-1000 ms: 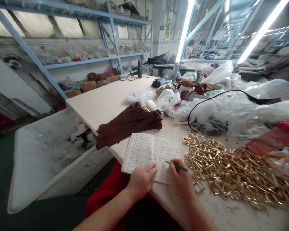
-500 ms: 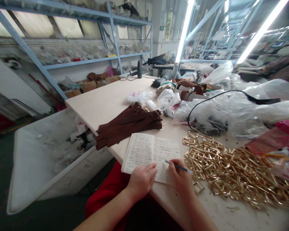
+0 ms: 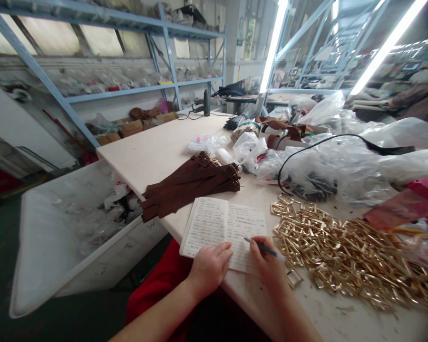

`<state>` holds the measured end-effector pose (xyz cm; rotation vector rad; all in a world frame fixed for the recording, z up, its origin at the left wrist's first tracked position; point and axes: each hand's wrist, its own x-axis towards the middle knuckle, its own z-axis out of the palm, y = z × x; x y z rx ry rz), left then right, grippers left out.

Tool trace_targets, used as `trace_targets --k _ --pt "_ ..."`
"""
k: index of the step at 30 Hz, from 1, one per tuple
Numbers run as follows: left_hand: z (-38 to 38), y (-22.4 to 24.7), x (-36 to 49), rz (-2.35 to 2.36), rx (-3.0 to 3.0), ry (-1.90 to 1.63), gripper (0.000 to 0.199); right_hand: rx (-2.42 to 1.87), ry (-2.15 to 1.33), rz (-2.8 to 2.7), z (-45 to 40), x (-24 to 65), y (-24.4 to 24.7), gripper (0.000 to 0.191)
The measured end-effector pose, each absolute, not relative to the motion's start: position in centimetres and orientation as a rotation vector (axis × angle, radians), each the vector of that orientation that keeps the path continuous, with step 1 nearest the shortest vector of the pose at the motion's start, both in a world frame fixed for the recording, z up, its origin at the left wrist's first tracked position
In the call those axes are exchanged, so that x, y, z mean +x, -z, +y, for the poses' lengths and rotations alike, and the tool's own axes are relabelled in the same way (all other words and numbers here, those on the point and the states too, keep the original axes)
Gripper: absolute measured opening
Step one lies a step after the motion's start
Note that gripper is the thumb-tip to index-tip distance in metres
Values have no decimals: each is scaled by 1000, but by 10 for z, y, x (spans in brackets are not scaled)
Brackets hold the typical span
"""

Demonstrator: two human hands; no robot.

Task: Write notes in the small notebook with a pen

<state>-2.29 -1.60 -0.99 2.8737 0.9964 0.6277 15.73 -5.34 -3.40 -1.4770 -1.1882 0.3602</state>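
Barely any movement since the earlier frame: the back end of the pen [image 3: 268,249] in the right hand [image 3: 273,270] has shifted a hair, while the notebook [image 3: 209,223] and everything around it look parked in the same spot. So, left to right: way off left of the notebook there's a big white bin [image 3: 39,228] with plastic stuff in it. Just past the notebook's top left corner, a pile of dark brown straps [image 3: 189,187] sits on the table [image 3: 139,147]. The left hand [image 3: 210,268] lies across the notebook's bottom edge, fingers together and loosely bent; can't tell if it's gripping underneath. Notebook's open, handwriting on both pages. Right hand's closed in a writing pinch around the pen, tip at the right page. Right of the notebook: a heap of gold buckles [image 3: 335,251], with clear plastic bags [image 3: 364,171] behind.
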Motion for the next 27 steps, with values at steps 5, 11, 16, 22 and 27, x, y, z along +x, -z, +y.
trace_targets --k 5,11,16,22,27 --pt "-17 12 -24 992 2863 -619 24 -1474 -358 -1193 -54 157 33 17" --pt "-17 11 -23 1005 2879 -621 23 -1484 -347 -1192 -53 157 35 18" --pt "-18 10 -24 997 2873 -598 23 -1487 -349 -1192 -54 157 33 19" --pt "-19 7 -23 1003 2884 -614 23 -1473 -354 -1170 -55 156 31 18" --pt "-18 6 -22 981 2892 -624 24 -1484 -338 -1185 -54 156 32 18"
